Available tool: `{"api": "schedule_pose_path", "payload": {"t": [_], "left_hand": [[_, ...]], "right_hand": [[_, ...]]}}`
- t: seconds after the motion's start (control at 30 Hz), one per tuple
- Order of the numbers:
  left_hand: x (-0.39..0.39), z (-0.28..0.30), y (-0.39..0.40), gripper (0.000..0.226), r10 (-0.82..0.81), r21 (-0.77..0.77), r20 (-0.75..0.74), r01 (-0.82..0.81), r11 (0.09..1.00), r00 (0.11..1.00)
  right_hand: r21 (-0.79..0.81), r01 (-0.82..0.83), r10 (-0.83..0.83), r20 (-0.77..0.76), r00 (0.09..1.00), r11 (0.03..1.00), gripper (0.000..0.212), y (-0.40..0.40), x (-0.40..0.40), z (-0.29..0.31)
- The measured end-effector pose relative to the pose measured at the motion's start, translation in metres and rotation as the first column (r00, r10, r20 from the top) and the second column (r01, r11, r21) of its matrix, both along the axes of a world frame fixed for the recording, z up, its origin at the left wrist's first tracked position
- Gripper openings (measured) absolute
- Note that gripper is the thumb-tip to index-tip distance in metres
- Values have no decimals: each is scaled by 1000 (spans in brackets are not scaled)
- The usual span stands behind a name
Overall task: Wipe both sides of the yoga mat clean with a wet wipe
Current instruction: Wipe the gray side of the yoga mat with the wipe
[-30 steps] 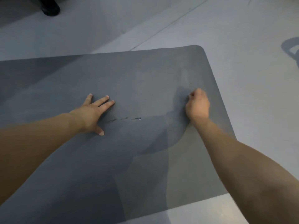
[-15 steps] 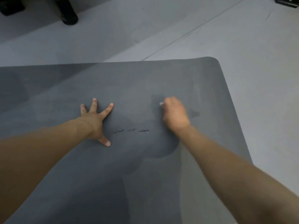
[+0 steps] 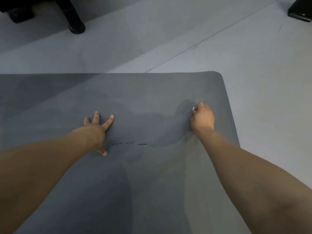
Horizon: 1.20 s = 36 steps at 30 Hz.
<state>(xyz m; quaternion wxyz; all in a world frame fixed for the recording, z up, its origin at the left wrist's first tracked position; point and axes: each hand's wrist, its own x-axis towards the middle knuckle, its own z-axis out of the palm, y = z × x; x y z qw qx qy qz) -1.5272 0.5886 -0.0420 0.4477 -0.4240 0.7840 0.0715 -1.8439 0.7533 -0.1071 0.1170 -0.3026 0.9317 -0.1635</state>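
A grey yoga mat (image 3: 152, 92) lies flat on the floor and fills most of the view; its far right corner is rounded. My left hand (image 3: 96, 130) rests on the mat with fingers spread and straight. My right hand (image 3: 202, 118) is curled into a fist near the mat's right edge and grips a white wet wipe (image 3: 193, 108), of which only a small tip shows at the knuckles. Between my hands a short row of dark scuff marks (image 3: 130, 144) sits on the mat.
Pale grey floor (image 3: 253, 65) surrounds the mat to the right and beyond it. Black furniture legs (image 3: 74, 22) stand at the far left, and a black object (image 3: 299, 12) sits at the far right corner.
My right hand with the wipe swept left toward the middle of the mat, then back right to near the edge. My left hand stayed pressed on the mat.
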Motion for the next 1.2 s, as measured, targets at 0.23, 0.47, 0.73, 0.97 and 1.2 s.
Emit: {"api": "schedule_pose_path", "payload": {"t": [0.23, 0.47, 0.73, 0.97, 1.2], "left_hand": [[14, -7, -12, 147, -114, -8, -51, 114, 993, 992], [9, 8, -106, 107, -376, -75, -269, 370, 926, 887], [1, -15, -153, 154, -56, 121, -299, 96, 988, 953], [4, -1, -152, 151, 14, 205, -307, 52, 977, 952], [0, -6, -152, 152, 15, 206, -293, 48, 977, 956]], "right_hand": [[69, 75, -75, -3, 997, 995, 14, -10, 7, 4], [64, 167, -172, 80, 982, 984, 4, -25, 22, 15], [-90, 127, -113, 150, 982, 988, 5, -74, 111, 6], [-24, -276, 265, 367, 892, 961, 10, -117, 233, 20], [150, -429, 395, 208, 895, 891, 20, -117, 257, 18]]}}
